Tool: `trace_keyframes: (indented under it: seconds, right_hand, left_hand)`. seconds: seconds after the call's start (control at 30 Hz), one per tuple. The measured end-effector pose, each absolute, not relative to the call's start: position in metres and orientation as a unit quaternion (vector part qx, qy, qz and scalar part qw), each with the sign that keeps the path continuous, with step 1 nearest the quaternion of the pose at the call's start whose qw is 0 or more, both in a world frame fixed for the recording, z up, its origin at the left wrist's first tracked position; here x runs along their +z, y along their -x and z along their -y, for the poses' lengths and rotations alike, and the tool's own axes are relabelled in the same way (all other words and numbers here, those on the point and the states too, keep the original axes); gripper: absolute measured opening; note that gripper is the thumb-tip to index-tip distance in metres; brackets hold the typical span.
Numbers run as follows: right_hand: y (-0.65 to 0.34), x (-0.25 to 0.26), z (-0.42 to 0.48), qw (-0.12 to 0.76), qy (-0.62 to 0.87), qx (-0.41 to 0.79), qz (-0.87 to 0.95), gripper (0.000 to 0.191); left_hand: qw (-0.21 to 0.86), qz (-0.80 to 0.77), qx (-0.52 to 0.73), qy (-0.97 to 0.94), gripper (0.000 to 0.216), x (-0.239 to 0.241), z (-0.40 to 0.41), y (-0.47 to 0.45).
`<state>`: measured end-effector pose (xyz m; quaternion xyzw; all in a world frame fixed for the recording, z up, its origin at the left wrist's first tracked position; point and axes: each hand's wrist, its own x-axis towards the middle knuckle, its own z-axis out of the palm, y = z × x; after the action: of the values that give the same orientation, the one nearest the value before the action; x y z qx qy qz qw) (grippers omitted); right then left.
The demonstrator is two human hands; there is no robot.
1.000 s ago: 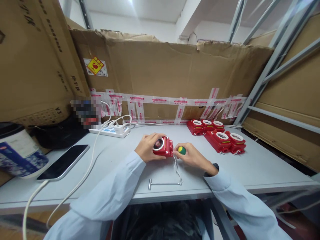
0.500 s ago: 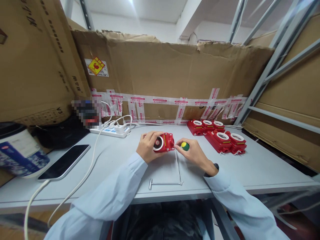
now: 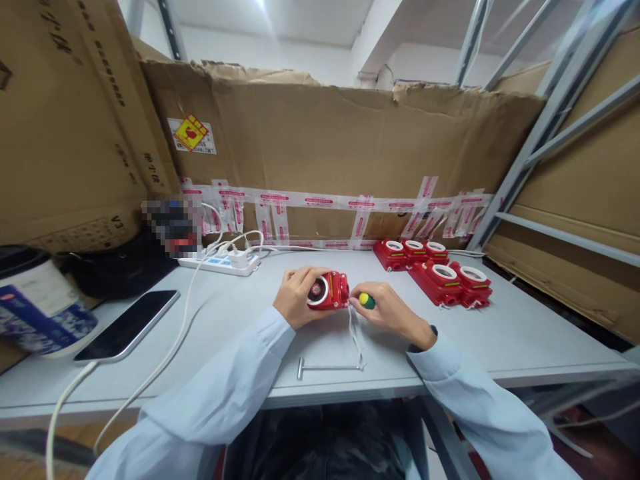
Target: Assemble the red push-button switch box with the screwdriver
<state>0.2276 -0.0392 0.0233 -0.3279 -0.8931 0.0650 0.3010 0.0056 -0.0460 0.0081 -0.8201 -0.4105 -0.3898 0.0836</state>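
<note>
Head view, left to right: a phone (image 3: 127, 325) lies flat on the desk (image 3: 500, 333); the left hand (image 3: 295, 298) wraps its grip around a red housing (image 3: 331, 292) at mid-desk; the right hand (image 3: 387, 310) pinches a green-yellow screwdriver (image 3: 366, 301) against its side; further red housings (image 3: 440, 272) sit beyond.

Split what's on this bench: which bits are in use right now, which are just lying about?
In use:
left hand holding red box
right hand holding screwdriver
white cord hanging from the box

Lying about:
phone
power strip
T-handle key
other red boxes
tub
</note>
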Motion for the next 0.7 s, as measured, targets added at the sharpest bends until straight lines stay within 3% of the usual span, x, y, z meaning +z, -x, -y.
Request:
trace_keyframes:
  seconds: [0.23,0.53,0.7]
  right_hand:
    - [-0.226,0.028,0.044,0.312,0.344,0.119,0.878,0.017]
    - [-0.230,0.035,0.044,0.366,0.331,0.093,0.865,0.011]
    - [-0.229,0.030,0.043,0.346,0.317,0.085,0.879,0.011]
  left_hand:
    - [0.068,0.416,-0.400,0.814,0.066,0.008,0.048,-0.006]
    - [0.026,0.430,-0.423,0.797,0.070,0.010,0.047,-0.007]
    - [0.024,0.424,-0.414,0.806,0.069,0.010,0.048,-0.007]
